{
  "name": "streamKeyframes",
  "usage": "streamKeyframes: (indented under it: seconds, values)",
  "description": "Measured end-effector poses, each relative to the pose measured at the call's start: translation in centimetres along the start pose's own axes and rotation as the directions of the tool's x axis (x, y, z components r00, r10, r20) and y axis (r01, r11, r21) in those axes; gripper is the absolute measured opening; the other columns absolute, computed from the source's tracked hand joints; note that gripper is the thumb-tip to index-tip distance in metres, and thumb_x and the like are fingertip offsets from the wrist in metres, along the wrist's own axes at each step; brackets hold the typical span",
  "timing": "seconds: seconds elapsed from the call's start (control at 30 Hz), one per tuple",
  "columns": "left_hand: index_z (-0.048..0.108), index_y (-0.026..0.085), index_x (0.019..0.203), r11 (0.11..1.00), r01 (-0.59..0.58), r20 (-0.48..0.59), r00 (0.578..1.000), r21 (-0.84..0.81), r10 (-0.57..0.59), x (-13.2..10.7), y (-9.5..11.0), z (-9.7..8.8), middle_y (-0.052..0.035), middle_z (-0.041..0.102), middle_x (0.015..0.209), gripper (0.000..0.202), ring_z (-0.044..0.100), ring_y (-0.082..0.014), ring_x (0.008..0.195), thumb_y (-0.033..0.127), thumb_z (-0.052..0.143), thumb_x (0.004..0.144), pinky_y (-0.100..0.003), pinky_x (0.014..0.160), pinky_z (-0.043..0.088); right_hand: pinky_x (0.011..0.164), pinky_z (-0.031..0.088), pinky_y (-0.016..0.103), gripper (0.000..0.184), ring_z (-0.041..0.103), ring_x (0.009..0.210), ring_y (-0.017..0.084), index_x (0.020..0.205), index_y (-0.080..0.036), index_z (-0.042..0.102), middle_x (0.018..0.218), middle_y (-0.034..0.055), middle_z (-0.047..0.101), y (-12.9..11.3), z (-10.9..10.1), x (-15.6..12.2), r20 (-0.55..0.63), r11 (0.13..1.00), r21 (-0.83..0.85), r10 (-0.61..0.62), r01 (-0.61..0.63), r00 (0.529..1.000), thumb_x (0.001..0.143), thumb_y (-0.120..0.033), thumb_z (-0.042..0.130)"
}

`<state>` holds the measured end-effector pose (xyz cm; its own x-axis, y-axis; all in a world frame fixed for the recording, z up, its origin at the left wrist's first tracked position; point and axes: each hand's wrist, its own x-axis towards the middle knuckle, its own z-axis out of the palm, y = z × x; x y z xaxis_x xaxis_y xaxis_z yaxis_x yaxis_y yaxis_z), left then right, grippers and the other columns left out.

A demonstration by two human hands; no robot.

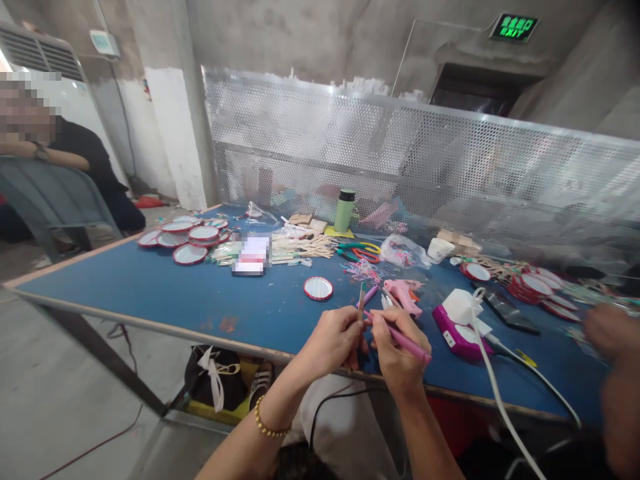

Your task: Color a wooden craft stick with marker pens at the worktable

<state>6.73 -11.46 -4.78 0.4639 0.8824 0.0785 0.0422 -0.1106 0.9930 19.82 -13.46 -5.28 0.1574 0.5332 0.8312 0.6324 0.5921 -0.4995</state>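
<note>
My left hand (334,339) is closed around a flat wooden stick (361,301) with a green tip, held upright. In my right hand (399,357) is a pink pen-like tool (411,345); its tip is close to the stick, but whether they touch I cannot tell. Just beyond my fingers lies a purple pen-like tool (369,295). A pink glue gun (403,295) rests beside it. Left of these, a round red-rimmed white disc (318,288) lies flat on the blue table (125,287). Both hands are above the table's front edge.
Red-rimmed discs (190,254) and wooden sticks (313,248) lie at the left back; a phone (251,253) rests on the sticks. A green bottle (345,212) stands behind. Right are a purple power strip (457,337), a white cable (493,387) and another person's blurred hand (613,330).
</note>
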Motion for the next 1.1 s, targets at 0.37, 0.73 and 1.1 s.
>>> streamKeyframes:
  seconds: [0.37, 0.73, 1.1]
  values:
    - [0.047, 0.021, 0.071, 1.0, -0.011, -0.017, 1.0, 0.0, 0.011, 0.06, 0.03, 0.08, 0.005, 0.054, 0.053, 0.019, 0.051, -0.0096, 0.035, 0.033, 0.045, 0.086, -0.019, 0.034, 0.038, 0.051, 0.047, 0.023, 0.023, 0.06, 0.052, 0.013, 0.069, -0.022, 0.062, 0.059, -0.0018, 0.065, -0.13, 0.07, 0.16, 0.016, 0.996, -0.06, -0.062, 0.063, 0.998, 0.091, -0.024, 0.055]
    - [0.048, 0.02, 0.07, 1.0, -0.014, -0.007, 1.0, -0.003, 0.014, -0.06, 0.06, 0.06, 0.0043, 0.054, 0.052, 0.021, 0.051, -0.0094, 0.035, 0.034, 0.046, 0.086, -0.018, 0.035, 0.038, 0.052, 0.048, 0.023, 0.023, 0.061, 0.053, 0.013, 0.071, -0.022, 0.062, 0.061, -0.0013, 0.066, -0.01, 0.08, 0.03, 0.0, 0.997, -0.049, -0.06, 0.06, 0.998, 0.092, -0.024, 0.055]
    - [0.049, 0.02, 0.071, 1.0, -0.005, -0.01, 1.0, -0.007, 0.005, 0.03, 0.16, -0.02, 0.0047, 0.053, 0.052, 0.02, 0.05, -0.0086, 0.034, 0.031, 0.043, 0.087, -0.017, 0.034, 0.038, 0.051, 0.047, 0.02, 0.021, 0.059, 0.049, 0.011, 0.073, -0.022, 0.06, 0.059, -0.003, 0.062, -0.62, -0.12, 0.18, -0.006, 0.994, -0.019, -0.107, 0.107, 0.994, 0.093, -0.016, 0.054]
